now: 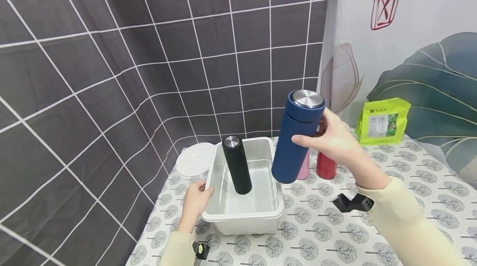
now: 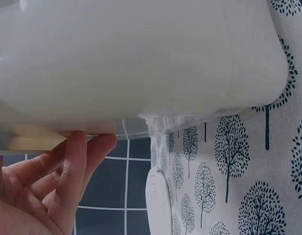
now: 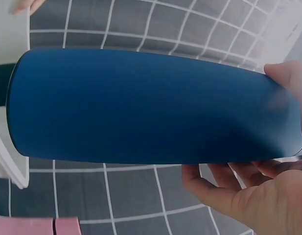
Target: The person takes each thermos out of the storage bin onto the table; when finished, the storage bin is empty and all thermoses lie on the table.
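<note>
A person stands at a table (image 1: 410,183) covered in a cloth printed with small trees, seen from above through a head-worn camera. The right hand (image 1: 337,140) holds a dark blue flask (image 1: 297,137) in the air, just beside the right rim of a white plastic tub (image 1: 244,216). The flask tilts slightly, its silver cap uppermost and its base hanging near the tub's rim without touching it. The fingers are curled around the upper half of the flask, with the thumb across the near side; in the right wrist view the thumb (image 3: 288,78) lies on one side of the blue flask (image 3: 151,105) and the other fingers (image 3: 209,188) wrap under it, clamped firmly.

The left hand (image 1: 195,202) rests against the left outer wall of the tub, near its front corner. Its fingers are nearly straight and lie close together, and the thumb reaches the rim. In the left wrist view the fingertips (image 2: 77,144) press up under the tub's lip (image 2: 141,122).

Inside the tub a black flask (image 1: 237,169) with a silver cap stands leaning slightly. Behind the blue flask, a pink flask (image 1: 303,168) and a red flask (image 1: 326,166) stand on the table, close together. A round white woven coaster (image 1: 194,159) lies just left of the tub, and a green packet (image 1: 383,121) stands further back on the right.
</note>
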A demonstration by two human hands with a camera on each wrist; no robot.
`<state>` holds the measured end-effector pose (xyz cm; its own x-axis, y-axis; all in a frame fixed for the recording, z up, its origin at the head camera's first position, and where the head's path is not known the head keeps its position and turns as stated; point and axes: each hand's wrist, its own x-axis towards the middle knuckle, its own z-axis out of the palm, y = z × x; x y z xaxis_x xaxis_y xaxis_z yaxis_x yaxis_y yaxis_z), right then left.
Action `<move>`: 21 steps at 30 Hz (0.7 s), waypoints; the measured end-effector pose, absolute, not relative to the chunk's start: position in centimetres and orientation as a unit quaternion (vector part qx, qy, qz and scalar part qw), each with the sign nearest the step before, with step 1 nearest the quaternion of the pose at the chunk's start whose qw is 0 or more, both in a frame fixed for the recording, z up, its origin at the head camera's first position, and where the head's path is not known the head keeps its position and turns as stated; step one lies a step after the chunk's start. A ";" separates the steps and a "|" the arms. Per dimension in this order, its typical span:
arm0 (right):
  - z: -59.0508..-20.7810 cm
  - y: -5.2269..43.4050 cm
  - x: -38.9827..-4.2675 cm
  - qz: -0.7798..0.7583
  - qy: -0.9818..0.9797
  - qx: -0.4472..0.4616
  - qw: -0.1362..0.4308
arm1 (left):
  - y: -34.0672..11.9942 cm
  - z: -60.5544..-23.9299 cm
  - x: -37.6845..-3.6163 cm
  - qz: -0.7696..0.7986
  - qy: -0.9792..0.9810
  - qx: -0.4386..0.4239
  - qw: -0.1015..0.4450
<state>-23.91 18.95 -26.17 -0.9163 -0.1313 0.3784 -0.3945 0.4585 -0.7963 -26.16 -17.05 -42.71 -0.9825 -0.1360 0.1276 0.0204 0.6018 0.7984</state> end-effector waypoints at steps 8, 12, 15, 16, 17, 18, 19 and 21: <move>-27.0 21.6 -24.5 0.504 -0.845 0.123 0.134 | -17.2 -42.7 -26.3 -0.445 -0.891 0.038 0.084; -27.3 22.4 -24.6 0.496 -0.850 0.115 0.136 | -17.4 -42.6 -26.3 -0.442 -0.892 0.034 0.087; -27.7 23.0 -24.6 0.493 -0.852 0.111 0.138 | -17.3 -42.6 -26.3 -0.444 -0.891 0.034 0.085; -27.9 23.3 -24.6 0.494 -0.852 0.109 0.136 | -17.2 -42.6 -26.2 -0.444 -0.891 0.034 0.084; -28.1 23.6 -24.7 0.495 -0.852 0.105 0.135 | -17.2 -42.6 -26.2 -0.444 -0.891 0.035 0.083; -28.3 23.9 -24.7 0.495 -0.852 0.101 0.134 | -17.1 -42.6 -26.2 -0.445 -0.891 0.035 0.082; -28.5 24.2 -24.8 0.494 -0.853 0.099 0.134 | -17.1 -42.6 -26.2 -0.445 -0.891 0.035 0.082; -29.2 24.7 -25.1 0.493 -0.855 0.093 0.135 | -17.1 -42.5 -26.2 -0.444 -0.891 0.036 0.082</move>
